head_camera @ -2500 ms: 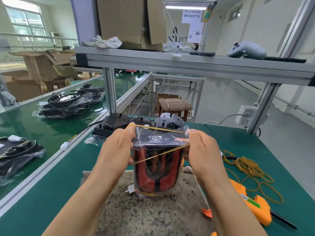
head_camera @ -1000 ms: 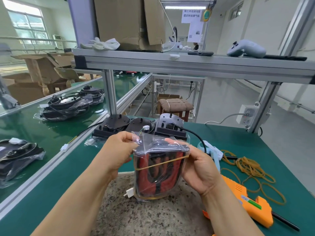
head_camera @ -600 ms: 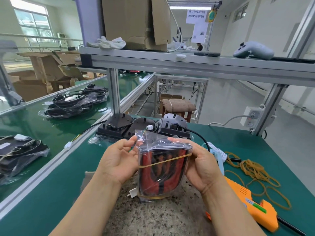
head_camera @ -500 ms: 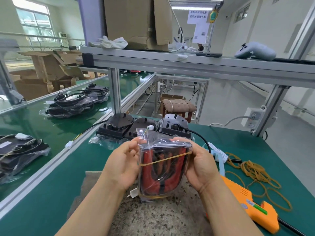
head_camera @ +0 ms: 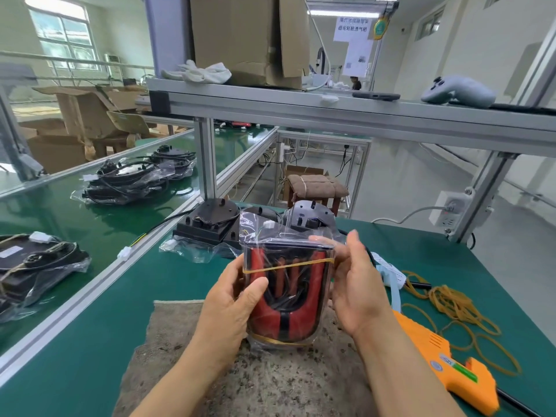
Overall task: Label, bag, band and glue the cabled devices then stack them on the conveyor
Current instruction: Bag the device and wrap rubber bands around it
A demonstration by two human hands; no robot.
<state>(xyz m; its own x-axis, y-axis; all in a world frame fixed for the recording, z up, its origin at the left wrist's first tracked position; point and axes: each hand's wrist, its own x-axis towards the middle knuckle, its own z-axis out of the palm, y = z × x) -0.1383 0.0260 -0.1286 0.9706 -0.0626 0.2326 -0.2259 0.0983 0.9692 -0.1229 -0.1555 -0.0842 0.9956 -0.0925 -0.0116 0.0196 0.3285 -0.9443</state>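
Where a speckled mat [head_camera: 270, 380] covers the near part of the green bench [head_camera: 90, 341], a clear plastic bag [head_camera: 270, 233] is held upright just above it. Inside the bag sits a red-and-black device [head_camera: 288, 314] with dark cable bunched against its front. An upper band [head_camera: 288, 264] circles the bag near its top, and a lower band [head_camera: 279, 341] hugs its bottom edge.

The left hand [head_camera: 231, 305] clamps the bag's left side, thumb across the front and fingers behind. The right hand [head_camera: 358, 284] cups the right side, thumb raised and a fingertip showing over the top corner. The hands are apart, with the bagged device between them.

To the right on the bench lie an orange glue gun [head_camera: 445, 362], a pale blue label strip [head_camera: 388, 272] and a heap of loose bands [head_camera: 451, 302]. Just behind the bag stand black unbagged devices [head_camera: 210, 224].

On the conveyor [head_camera: 90, 224] to the left, cabled devices in plastic bags lie in a near pile [head_camera: 33, 260] and a far pile [head_camera: 132, 179].

Overhead, a shelf [head_camera: 331, 112] carries a cardboard box [head_camera: 249, 37] whose contents are hidden, white gloves [head_camera: 201, 72] and a grey controller [head_camera: 457, 91].
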